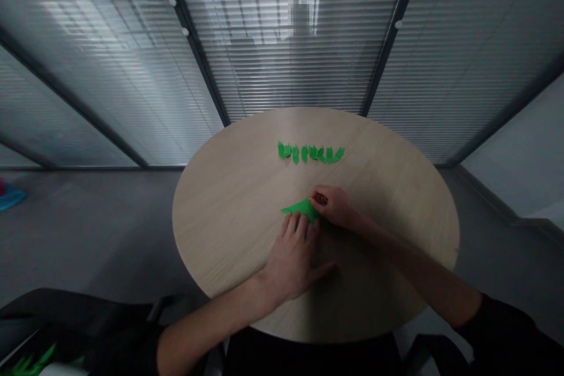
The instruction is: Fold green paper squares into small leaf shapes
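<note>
Left hand (291, 264) lies flat and spread on the counter, thumb splayed out to the right, with its fingertips (302, 222) pressing on the near edge of a bright green paper piece (302, 208). Right hand (333, 205) comes in from the right with its fingers curled and pinches the right end of that paper, though the exact grip is partly hidden behind the fingers. The paper lies on the counter between the two hands, near the middle, and narrows to a point on its left; it looks folded, but the creases are too faint to be sure. Farther out on the round, pale wood counter (229, 229), well apart from both hands, a row of small green paper shapes (311, 154) runs left to right, the pieces lying close together, some touching. Dark sleeves (497, 329) cover the arms above the bare forearms. Beyond the counter's far edge stands a glass partition (291, 70) with slatted blinds, and a pixelated patch (300, 17) shows behind it. Grey floor (88, 235) spreads around the counter, with a blue object (9, 197) at far left. At near left, green bits (30, 361) lie on something dark.
</note>
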`<state>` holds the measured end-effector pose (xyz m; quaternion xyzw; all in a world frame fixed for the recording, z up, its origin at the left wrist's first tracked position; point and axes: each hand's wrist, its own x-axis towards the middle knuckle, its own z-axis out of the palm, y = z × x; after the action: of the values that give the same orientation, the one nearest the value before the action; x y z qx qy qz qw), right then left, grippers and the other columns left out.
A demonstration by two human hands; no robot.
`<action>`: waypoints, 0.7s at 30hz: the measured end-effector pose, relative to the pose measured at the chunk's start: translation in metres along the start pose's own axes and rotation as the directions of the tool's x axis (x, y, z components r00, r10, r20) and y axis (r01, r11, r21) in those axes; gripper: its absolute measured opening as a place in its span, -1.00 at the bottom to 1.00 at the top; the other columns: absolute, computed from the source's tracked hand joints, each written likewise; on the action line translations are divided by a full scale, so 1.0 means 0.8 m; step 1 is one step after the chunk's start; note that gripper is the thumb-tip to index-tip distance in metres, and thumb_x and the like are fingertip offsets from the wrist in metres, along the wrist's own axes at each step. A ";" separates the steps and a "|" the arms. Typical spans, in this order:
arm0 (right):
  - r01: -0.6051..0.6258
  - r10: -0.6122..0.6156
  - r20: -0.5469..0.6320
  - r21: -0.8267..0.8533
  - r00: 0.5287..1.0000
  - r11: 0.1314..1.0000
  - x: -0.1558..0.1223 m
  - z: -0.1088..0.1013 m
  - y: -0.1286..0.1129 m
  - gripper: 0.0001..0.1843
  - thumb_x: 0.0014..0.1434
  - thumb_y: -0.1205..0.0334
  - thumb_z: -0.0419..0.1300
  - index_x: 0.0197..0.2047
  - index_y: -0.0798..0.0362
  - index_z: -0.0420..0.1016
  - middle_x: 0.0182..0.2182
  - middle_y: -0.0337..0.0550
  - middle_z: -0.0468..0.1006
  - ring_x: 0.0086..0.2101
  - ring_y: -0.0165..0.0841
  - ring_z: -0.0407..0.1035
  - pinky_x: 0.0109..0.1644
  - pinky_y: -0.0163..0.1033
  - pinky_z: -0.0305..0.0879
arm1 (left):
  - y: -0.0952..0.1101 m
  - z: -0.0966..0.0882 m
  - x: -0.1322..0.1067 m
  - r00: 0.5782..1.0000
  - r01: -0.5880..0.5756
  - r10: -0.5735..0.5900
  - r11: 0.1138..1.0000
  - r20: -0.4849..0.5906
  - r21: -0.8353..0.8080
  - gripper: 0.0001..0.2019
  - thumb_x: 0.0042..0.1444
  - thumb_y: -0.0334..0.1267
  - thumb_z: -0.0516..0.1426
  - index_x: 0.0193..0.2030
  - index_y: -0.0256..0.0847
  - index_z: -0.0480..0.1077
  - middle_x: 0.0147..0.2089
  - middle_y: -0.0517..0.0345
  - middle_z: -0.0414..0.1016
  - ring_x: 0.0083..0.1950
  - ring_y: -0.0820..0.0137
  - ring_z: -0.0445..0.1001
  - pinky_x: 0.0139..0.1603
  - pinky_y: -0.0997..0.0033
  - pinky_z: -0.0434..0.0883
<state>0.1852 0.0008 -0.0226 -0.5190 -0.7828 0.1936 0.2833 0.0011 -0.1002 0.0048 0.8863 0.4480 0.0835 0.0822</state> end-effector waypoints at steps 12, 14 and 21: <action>0.001 -0.001 -0.003 0.001 1.000 1.000 -0.001 -0.001 -0.003 -0.85 0.23 0.26 0.23 -0.40 0.03 0.46 -0.47 -0.21 0.52 -0.45 -0.37 0.30 -0.31 -0.25 0.13 | -0.008 -0.003 -0.009 0.990 0.112 -0.102 0.989 -0.097 0.099 -0.25 0.22 0.36 0.19 0.37 -0.08 0.43 0.24 -0.25 0.40 0.37 -0.28 0.27 0.40 -0.53 0.11; 0.002 -0.002 -0.002 0.001 1.000 1.000 -0.001 -0.001 -0.003 -0.84 0.23 0.26 0.24 -0.40 0.03 0.46 -0.48 -0.22 0.52 -0.45 -0.37 0.30 -0.32 -0.25 0.13 | -0.008 0.003 -0.010 0.989 0.112 -0.099 0.986 -0.112 0.121 -0.23 0.24 0.35 0.18 0.37 -0.18 0.42 0.26 -0.30 0.41 0.39 -0.29 0.26 0.42 -0.51 0.11; -0.002 0.002 -0.003 -0.006 1.000 1.000 -0.001 -0.001 -0.004 -0.82 0.26 0.24 0.23 -0.40 0.03 0.46 -0.47 -0.20 0.51 -0.44 -0.36 0.30 -0.31 -0.24 0.11 | -0.016 0.012 -0.009 0.993 0.085 -0.066 0.975 -0.099 0.204 -0.20 0.41 0.24 0.01 0.30 -0.63 0.40 0.27 -0.50 0.46 0.39 -0.26 0.35 0.46 -0.24 0.25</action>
<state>0.1838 -0.0009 -0.0199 -0.5210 -0.7825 0.1907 0.2825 -0.0110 -0.0994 -0.0077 0.8676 0.4910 0.0734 -0.0285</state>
